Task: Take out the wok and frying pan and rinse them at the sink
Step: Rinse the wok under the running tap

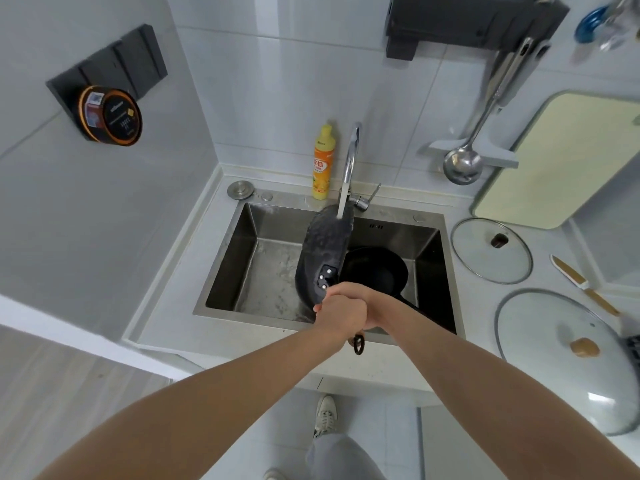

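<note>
A black wok is held on edge over the steel sink, its outer side facing me, and water from the faucet runs onto its upper rim. My left hand grips the wok's handle near the sink's front edge. My right hand is wrapped around the same handle right beside the left. The handle's end loop sticks out below my hands. A smaller black frying pan lies in the sink to the right of the wok.
A yellow dish-soap bottle stands behind the sink. Two glass lids, a knife and a pale cutting board occupy the right counter. A ladle hangs on the wall.
</note>
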Tool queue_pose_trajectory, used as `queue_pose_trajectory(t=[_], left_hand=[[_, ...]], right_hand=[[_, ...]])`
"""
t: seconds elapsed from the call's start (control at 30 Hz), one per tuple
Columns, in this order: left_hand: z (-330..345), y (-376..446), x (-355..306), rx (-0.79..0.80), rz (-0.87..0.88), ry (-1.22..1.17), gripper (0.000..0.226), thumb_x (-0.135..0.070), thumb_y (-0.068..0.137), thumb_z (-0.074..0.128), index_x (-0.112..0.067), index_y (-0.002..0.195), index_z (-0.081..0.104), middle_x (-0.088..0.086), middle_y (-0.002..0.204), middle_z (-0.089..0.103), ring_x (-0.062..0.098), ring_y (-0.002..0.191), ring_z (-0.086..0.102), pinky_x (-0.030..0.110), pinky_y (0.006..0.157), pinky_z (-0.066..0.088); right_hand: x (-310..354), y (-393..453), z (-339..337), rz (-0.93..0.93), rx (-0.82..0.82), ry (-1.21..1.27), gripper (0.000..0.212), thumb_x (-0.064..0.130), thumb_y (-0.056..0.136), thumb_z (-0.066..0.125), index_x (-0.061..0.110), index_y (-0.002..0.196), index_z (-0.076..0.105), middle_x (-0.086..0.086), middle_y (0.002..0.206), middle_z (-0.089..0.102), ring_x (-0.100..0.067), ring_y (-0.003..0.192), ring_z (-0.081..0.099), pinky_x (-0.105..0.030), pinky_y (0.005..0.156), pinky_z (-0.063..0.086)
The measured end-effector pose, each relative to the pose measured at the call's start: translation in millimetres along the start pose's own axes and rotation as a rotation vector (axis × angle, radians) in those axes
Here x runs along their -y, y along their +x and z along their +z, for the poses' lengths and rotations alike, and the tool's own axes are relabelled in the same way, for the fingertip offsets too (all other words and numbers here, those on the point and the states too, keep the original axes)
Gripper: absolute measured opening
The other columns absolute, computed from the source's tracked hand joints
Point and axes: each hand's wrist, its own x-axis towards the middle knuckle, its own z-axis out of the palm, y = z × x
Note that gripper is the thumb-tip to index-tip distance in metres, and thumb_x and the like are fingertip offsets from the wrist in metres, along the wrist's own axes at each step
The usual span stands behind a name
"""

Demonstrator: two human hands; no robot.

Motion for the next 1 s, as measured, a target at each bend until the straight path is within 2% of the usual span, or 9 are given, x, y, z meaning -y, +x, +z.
queue_pose_trajectory(t=[0.17,0.37,0.47,0.57,0.67,0.73,0.83,0.9,1.0], left_hand=[[0,-5,-12,0.34,0.113,-0.212,0.014,-0.003,0.078,0.059,0.002,0.087,0.07,-0.004,0.084,0.063,0.005,0.079,0.059,0.007,0.091,0.042],[2,-4,-13,0.183,0.076,-0.175,0.043,0.016,0.063,0.066,-0.011,0.097,0.067,-0.02,0.086,0.058,-0.006,0.084,0.058,0.007,0.088,0.042],[6,0,-23,0.421,-0.093,-0.69,0.04,0.0,0.081,0.057,-0.029,0.106,0.068,-0.028,0.094,0.058,-0.015,0.094,0.057,0.006,0.092,0.041],[8,14,-10,0.338,-0.208,-1.093,0.046,-0.007,0.085,0.054,-0.031,0.123,0.064,-0.006,0.082,0.068,0.002,0.086,0.064,0.016,0.097,0.045],[40,-34,24,0.361,0.053,-2.119,0.039,-0.009,0.098,0.043,-0.004,0.134,0.055,0.004,0.069,0.053,0.012,0.051,0.055,0.02,0.057,0.053],[34,-49,53,0.155,0.103,-2.327,0.041,-0.014,0.104,0.035,0.005,0.139,0.045,0.004,0.067,0.041,0.016,0.045,0.042,0.019,0.037,0.038],[37,-61,69,0.031,0.066,-2.425,0.027,-0.012,0.102,0.039,-0.001,0.122,0.052,0.011,0.079,0.052,0.02,0.066,0.054,0.027,0.052,0.043],[36,-77,77,0.062,0.089,-2.458,0.019,-0.005,0.097,0.045,-0.002,0.114,0.051,0.016,0.102,0.059,0.022,0.093,0.063,0.029,0.068,0.052],[53,-74,77,0.186,0.188,-2.591,0.028,-0.013,0.096,0.055,-0.007,0.123,0.057,0.014,0.092,0.065,0.019,0.075,0.066,0.027,0.062,0.058]], right_hand=[[-2,-11,-10,0.009,0.061,0.025,0.023,0.011,0.092,0.043,0.005,0.079,0.061,-0.007,0.082,0.068,-0.02,0.073,0.063,-0.03,0.067,0.048],[-7,0,-19,0.024,0.047,0.011,0.022,0.011,0.091,0.044,0.006,0.08,0.062,-0.005,0.074,0.069,-0.019,0.071,0.065,-0.029,0.068,0.049],[-5,7,-19,0.004,0.09,0.006,0.019,0.015,0.088,0.048,0.003,0.083,0.062,-0.011,0.084,0.066,-0.025,0.075,0.063,-0.033,0.071,0.051],[-2,14,-15,-0.03,0.155,-0.019,0.025,0.025,0.092,0.048,0.002,0.088,0.058,-0.015,0.088,0.061,-0.026,0.068,0.064,-0.03,0.062,0.052],[4,14,-6,-0.068,0.178,0.021,0.032,0.03,0.099,0.045,0.001,0.093,0.057,-0.013,0.077,0.064,-0.023,0.064,0.066,-0.03,0.063,0.052],[8,14,1,-0.094,0.153,0.098,0.031,0.031,0.098,0.048,0.002,0.095,0.058,-0.012,0.077,0.066,-0.024,0.07,0.066,-0.034,0.069,0.052],[12,17,8,-0.132,0.136,0.247,0.029,0.034,0.094,0.056,0.005,0.097,0.061,-0.012,0.084,0.067,-0.025,0.076,0.065,-0.037,0.077,0.052],[11,20,12,-0.151,0.151,0.323,0.032,0.039,0.092,0.059,0.006,0.093,0.062,-0.012,0.086,0.064,-0.026,0.082,0.063,-0.041,0.092,0.048],[3,23,16,-0.151,0.187,0.356,0.038,0.045,0.093,0.058,0.007,0.093,0.066,-0.011,0.089,0.065,-0.025,0.086,0.064,-0.042,0.103,0.043]])
